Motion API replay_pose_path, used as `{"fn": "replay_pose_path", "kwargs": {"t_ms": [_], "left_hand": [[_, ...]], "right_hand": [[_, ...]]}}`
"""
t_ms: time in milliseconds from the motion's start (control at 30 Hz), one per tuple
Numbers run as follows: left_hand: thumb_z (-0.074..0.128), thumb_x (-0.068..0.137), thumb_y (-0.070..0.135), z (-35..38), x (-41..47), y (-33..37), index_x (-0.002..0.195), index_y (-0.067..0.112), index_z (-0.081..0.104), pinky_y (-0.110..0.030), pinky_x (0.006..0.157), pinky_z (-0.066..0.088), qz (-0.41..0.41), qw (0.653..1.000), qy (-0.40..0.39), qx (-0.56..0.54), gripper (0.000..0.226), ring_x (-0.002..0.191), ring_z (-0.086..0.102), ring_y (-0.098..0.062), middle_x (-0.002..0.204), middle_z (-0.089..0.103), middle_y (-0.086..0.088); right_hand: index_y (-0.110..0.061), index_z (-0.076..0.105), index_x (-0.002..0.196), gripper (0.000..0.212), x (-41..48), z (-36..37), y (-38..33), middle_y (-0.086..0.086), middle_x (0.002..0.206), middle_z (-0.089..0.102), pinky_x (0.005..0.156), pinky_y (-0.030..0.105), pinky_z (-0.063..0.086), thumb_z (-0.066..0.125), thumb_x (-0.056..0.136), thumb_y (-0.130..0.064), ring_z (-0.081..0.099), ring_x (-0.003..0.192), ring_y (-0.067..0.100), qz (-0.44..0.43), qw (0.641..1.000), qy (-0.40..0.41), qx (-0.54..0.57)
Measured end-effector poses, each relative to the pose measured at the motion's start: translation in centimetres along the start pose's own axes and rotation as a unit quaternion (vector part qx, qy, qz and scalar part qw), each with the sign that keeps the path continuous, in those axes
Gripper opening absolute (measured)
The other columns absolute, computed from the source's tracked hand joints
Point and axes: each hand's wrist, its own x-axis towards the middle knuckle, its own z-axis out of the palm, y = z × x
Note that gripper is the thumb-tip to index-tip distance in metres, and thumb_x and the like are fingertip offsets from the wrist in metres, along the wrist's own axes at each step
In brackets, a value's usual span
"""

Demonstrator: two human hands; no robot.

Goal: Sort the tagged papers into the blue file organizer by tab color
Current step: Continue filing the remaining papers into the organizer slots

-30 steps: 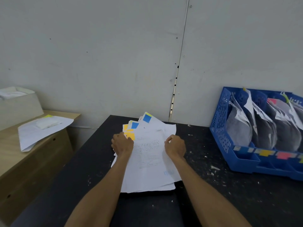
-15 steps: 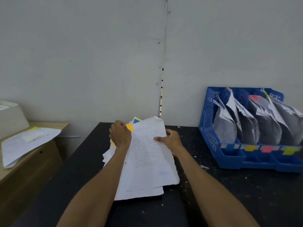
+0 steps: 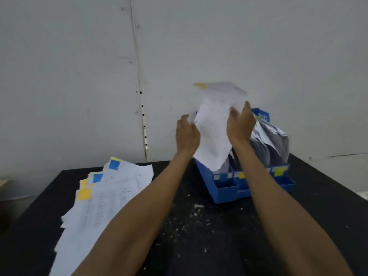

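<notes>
The yellow-tabbed sheet (image 3: pixel 214 132) hangs upright between the two hands, its long axis running top to bottom. Its yellow tab (image 3: pixel 199 85) sits at the top corner above the left hand (image 3: pixel 187 135), and its bottom edge dips just over the near-left end of the blue file organizer (image 3: pixel 223 190). The organizer lies directly below and beyond both hands, so the coming move looks like a straight drop into whichever slot matches the tab. The right hand (image 3: pixel 240 126) is the nearer to the slots and has the firm hold: its thumb lies on the front of the sheet's right edge and its fingers wrap behind. The left hand is at the sheet's left edge with its fingers loosely bent; I cannot tell whether it pinches the paper or only steadies it. Beyond the right hand, filed papers (image 3: pixel 274 142) already lean in the slots, with colour labels (image 3: pixel 278 171) along the front rail. Well to the left of the left forearm, the unsorted pile (image 3: pixel 107 196), showing blue and yellow tabs, lies fanned on the black tabletop (image 3: pixel 209 236).
</notes>
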Motion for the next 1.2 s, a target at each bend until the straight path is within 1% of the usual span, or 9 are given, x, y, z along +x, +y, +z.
{"fn": "replay_pose_path", "kwargs": {"t_ms": [133, 300, 433, 533, 633, 767, 867, 1100, 1200], "left_hand": [[0.035, 0.104, 0.027, 5.7, -1.4, 2.7, 0.137, -0.001, 0.041, -0.028, 0.092, 0.042, -0.065, 0.989, -0.099, -0.083, 0.043, 0.118, 0.052, -0.028, 0.131, 0.052, -0.013], [0.036, 0.103, 0.034, 10.2, -1.3, 4.3, 0.100, -0.004, 0.058, -0.030, 0.064, 0.040, -0.070, 0.988, -0.104, -0.088, 0.044, 0.094, 0.062, -0.032, 0.101, 0.063, -0.018], [0.035, 0.101, 0.044, 11.5, -0.8, 5.4, 0.133, 0.002, 0.046, -0.037, 0.094, 0.044, -0.144, 0.974, -0.130, -0.119, 0.053, 0.118, 0.052, -0.030, 0.131, 0.053, -0.015], [0.036, 0.101, 0.033, 12.7, -1.4, 5.4, 0.125, 0.003, 0.055, -0.047, 0.107, 0.037, -0.055, 0.993, -0.103, 0.001, 0.042, 0.131, 0.040, -0.035, 0.142, 0.043, -0.020], [0.038, 0.100, 0.023, 13.9, -2.0, 5.2, 0.142, 0.007, 0.042, -0.049, 0.118, 0.015, -0.025, 0.993, -0.073, 0.088, 0.045, 0.146, 0.014, -0.031, 0.158, 0.020, -0.016], [0.041, 0.095, 0.053, 15.0, -2.2, 4.3, 0.155, 0.019, 0.015, -0.058, 0.113, -0.012, 0.065, 0.934, -0.153, 0.315, 0.073, 0.149, -0.004, -0.032, 0.161, 0.008, -0.011], [0.046, 0.090, 0.058, 15.5, -2.0, 4.6, 0.155, 0.022, 0.009, -0.061, 0.105, -0.024, 0.147, 0.910, -0.129, 0.367, 0.083, 0.148, -0.009, -0.035, 0.162, 0.006, -0.009], [0.032, 0.094, 0.060, 16.5, -1.1, 5.0, 0.155, 0.025, 0.010, -0.068, 0.111, -0.010, 0.236, 0.827, -0.156, 0.486, 0.074, 0.148, -0.004, -0.034, 0.161, 0.009, -0.008], [0.051, 0.089, 0.055, 15.8, -1.2, 4.8, 0.143, 0.023, 0.043, -0.072, 0.110, 0.006, 0.249, 0.871, -0.124, 0.404, 0.063, 0.142, 0.026, -0.037, 0.145, 0.046, -0.007]], "right_hand": [[0.001, 0.054, 0.110, 0.019, 4.3, -4.3, 0.2, 0.011, 0.081, 0.061, 0.062, 0.023, 0.031, 0.048, 0.098, -0.013, 0.060, 0.076, 0.035, -0.093, 0.988, 0.112, -0.058], [-0.001, 0.055, 0.108, 0.017, 7.6, -7.2, 0.7, 0.011, 0.081, 0.063, 0.057, 0.014, 0.034, 0.046, 0.097, -0.011, 0.054, 0.066, 0.019, -0.139, 0.975, 0.155, -0.072], [0.002, 0.056, 0.108, 0.021, 8.7, -7.8, 0.6, 0.015, 0.089, 0.068, 0.052, 0.000, 0.031, 0.044, 0.097, -0.011, 0.056, 0.066, 0.017, -0.178, 0.967, 0.178, -0.048], [0.002, 0.056, 0.106, 0.023, 9.1, -7.9, 0.7, 0.014, 0.085, 0.067, 0.051, 0.001, 0.029, 0.042, 0.098, -0.014, 0.050, 0.063, 0.012, -0.209, 0.960, 0.180, -0.044], [0.001, 0.056, 0.106, 0.023, 9.6, -8.0, 1.0, 0.010, 0.081, 0.066, 0.051, 0.003, 0.028, 0.041, 0.097, -0.014, 0.048, 0.060, 0.013, -0.225, 0.955, 0.186, -0.047], [0.000, 0.056, 0.106, 0.022, 10.1, -7.9, 1.7, 0.006, 0.083, 0.066, 0.054, 0.004, 0.028, 0.042, 0.096, -0.013, 0.049, 0.061, 0.011, -0.222, 0.954, 0.196, -0.046], [-0.001, 0.057, 0.106, 0.024, 10.1, -7.6, 1.9, 0.006, 0.082, 0.066, 0.055, 0.012, 0.031, 0.040, 0.095, -0.015, 0.051, 0.061, 0.012, -0.233, 0.950, 0.204, -0.039], [-0.004, 0.060, 0.107, 0.020, 9.0, -5.5, 1.6, 0.003, 0.085, 0.068, 0.060, 0.014, 0.033, 0.048, 0.092, -0.007, 0.061, 0.066, 0.020, -0.292, 0.937, 0.182, -0.067], [-0.006, 0.059, 0.113, 0.025, 8.0, -3.7, 2.2, 0.005, 0.087, 0.069, 0.060, 0.025, 0.044, 0.051, 0.090, -0.007, 0.065, 0.069, 0.025, -0.304, 0.939, 0.123, -0.102]]}}
